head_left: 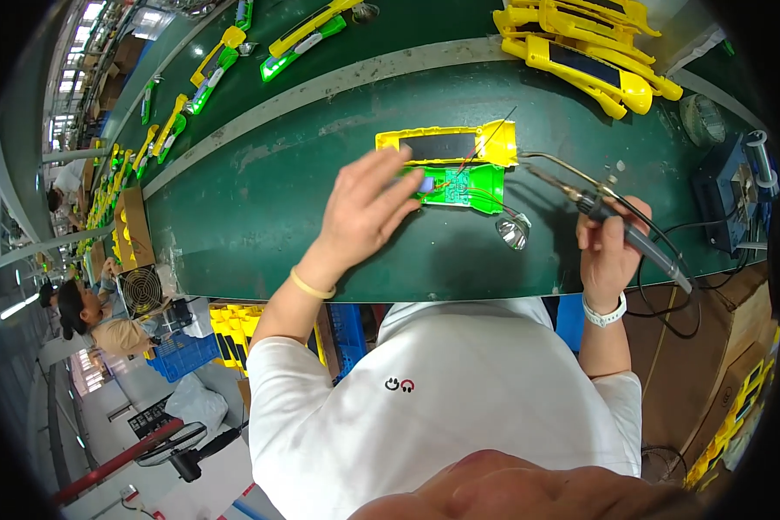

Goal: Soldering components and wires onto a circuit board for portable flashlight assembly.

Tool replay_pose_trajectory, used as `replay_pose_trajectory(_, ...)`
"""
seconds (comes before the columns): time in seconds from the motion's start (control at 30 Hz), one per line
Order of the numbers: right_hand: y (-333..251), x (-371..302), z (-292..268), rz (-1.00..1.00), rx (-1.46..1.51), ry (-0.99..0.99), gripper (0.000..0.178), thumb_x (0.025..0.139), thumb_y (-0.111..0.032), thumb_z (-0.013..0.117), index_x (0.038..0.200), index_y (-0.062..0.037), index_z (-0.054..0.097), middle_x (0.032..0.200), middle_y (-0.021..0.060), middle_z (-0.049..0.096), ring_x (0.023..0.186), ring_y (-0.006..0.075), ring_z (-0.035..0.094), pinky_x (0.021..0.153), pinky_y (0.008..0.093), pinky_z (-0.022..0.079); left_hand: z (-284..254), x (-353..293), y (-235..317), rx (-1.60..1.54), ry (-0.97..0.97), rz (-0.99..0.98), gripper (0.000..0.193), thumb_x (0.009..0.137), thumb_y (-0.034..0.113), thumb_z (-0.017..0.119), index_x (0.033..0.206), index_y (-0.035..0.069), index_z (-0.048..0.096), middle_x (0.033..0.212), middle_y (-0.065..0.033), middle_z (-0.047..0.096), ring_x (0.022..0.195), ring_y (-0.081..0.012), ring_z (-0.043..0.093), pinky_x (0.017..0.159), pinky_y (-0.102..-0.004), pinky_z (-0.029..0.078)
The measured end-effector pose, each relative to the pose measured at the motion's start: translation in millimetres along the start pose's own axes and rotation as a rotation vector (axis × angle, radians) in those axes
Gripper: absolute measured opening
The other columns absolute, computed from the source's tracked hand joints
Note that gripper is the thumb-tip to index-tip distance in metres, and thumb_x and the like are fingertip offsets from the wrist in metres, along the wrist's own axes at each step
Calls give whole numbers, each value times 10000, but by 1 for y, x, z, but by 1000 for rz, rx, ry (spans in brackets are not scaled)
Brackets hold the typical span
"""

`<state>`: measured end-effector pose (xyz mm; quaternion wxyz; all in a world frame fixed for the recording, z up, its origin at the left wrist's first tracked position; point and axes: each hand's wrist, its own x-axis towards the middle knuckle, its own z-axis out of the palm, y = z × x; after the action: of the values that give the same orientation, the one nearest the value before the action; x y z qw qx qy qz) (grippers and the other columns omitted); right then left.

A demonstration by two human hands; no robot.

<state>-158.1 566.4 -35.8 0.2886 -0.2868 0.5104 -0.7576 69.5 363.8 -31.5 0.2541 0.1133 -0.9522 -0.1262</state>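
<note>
My right hand [611,251] is wrapped round a soldering iron [659,249], whose tip points up and left toward the work. A thin curved metal tube [563,160] runs alongside the iron. My left hand [364,208] reaches over the left end of a green flashlight half-shell [487,188], its fingers stretched out and apart. Inside this shell sit a green circuit board [457,186] and a blue part [427,185] partly hidden by my fingers. A yellow half-shell [499,143] with a dark panel lies just beyond it. Thin wires lead to a round reflector lamp [512,231].
Yellow shells [581,65] are piled at the back right. A blue soldering station [724,195] with a solder spool [761,156] stands at the right, near another reflector [702,120]. Yellow-green assemblies [308,39] line the far strip. A person [104,316] sits at the left.
</note>
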Motion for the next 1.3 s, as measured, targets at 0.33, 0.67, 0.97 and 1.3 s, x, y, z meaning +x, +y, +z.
replay_pose_trajectory(0.33,18,4,26,150,-62,-61,277,836,-47,607,990,-53,377,790,22,488,592,37,449,504,172,376,26,15,21,-264,61,-187,153,676,58,731,816,72,672,790,-50,613,740,-201,579,637,-302,462)
replay_pose_trajectory(0.67,21,6,27,96,-198,-162,256,820,-45,621,927,-33,389,736,17,510,602,30,445,522,185,371,22,23,26,-239,-3,-292,124,674,28,705,786,49,659,824,-61,593,764,-204,576,660,-297,477)
replay_pose_trajectory(0.97,23,6,26,137,-226,-185,273,823,-60,629,937,-34,383,743,25,514,597,25,443,501,174,357,22,29,31,-205,-29,-322,114,660,12,690,754,39,632,800,-66,585,746,-217,574,643,-306,472)
replay_pose_trajectory(1.3,20,7,22,130,-79,-116,260,849,-78,600,969,-42,372,746,34,520,570,42,447,492,180,371,19,36,32,-172,-91,-270,116,661,14,686,747,36,612,797,-71,571,730,-238,564,641,-320,475)
